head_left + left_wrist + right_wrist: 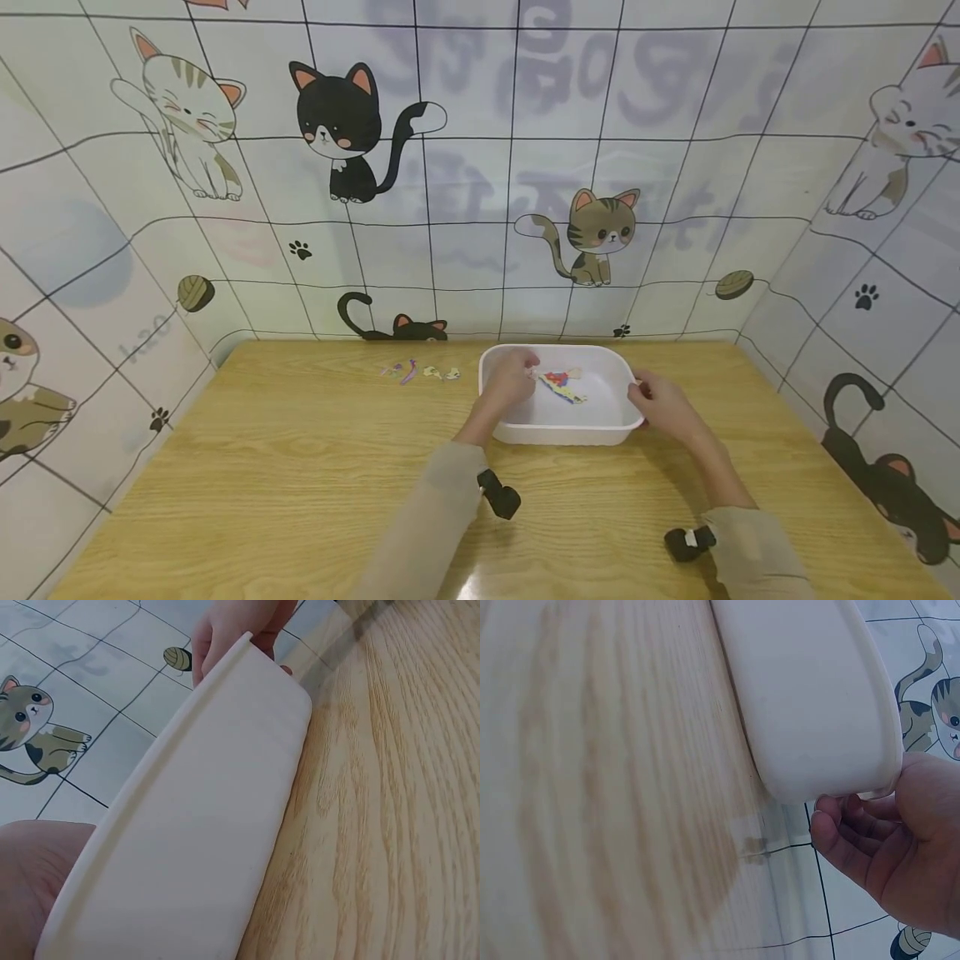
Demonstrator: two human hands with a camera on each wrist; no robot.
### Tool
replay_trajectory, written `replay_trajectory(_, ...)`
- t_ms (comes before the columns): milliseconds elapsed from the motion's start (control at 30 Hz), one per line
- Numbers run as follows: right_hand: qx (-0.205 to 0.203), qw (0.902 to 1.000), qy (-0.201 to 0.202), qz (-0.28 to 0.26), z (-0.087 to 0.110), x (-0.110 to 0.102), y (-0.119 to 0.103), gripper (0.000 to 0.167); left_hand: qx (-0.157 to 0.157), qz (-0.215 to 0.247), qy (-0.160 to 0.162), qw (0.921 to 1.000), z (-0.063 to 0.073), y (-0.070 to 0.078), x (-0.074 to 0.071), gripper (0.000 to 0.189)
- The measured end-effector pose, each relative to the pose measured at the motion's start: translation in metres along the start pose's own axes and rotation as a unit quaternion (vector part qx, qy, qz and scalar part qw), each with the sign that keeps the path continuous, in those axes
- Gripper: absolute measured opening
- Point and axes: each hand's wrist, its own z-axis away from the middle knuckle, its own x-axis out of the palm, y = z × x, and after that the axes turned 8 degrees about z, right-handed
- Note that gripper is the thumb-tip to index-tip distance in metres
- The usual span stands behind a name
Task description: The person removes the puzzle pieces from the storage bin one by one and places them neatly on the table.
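A white plastic tub [562, 435] with a rounded rim stands on the table near the back wall. My right hand [666, 404] grips its right end, thumb at the rim and fingers curled under it, as the right wrist view also shows around the tub [817, 697]. My left hand [512, 382] reaches over the near left rim into the tub. Its bent fingertips are beside small colourful flat pieces [562, 386], red, yellow and blue, on the tub floor. Whether they pinch a piece cannot be made out. In the left wrist view the tub wall [187, 802] hides those fingers.
Several small flat pieces, some purple [408, 372] and some pale yellow [432, 372], lie on the wooden table [300, 467] left of the tub. A wall [480, 250] with cat pictures and grid lines rises directly behind the table and along both sides.
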Motion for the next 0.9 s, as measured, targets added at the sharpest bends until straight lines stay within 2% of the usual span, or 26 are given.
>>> replay_trajectory(133, -0.001, 1.0000, -0.002, -0.001, -0.0002, 0.0011, -0.0007, 0.045, -0.007, -0.035, -0.023, 0.9991, -0.0016, 0.0002, -0.0005, 0.046)
replay_trajectory(333, -0.005, 1.0000, -0.001, -0.006, -0.0001, 0.0031, -0.0009, 0.044, -0.010, -0.088, -0.037, 0.9954, -0.0006, -0.0016, 0.0004, 0.039)
replay_trajectory(500, -0.002, 1.0000, 0.002, -0.007, 0.0011, 0.0048, 0.0005, 0.045, -0.001, -0.093, -0.038, 0.9950, 0.0006, -0.0025, 0.0030, 0.030)
replay_trajectory(900, 0.010, 0.9999, -0.009, 0.005, 0.0005, 0.0009, -0.0013, 0.045, -0.008, -0.119, -0.025, 0.9926, -0.0009, -0.0031, 0.0058, 0.013)
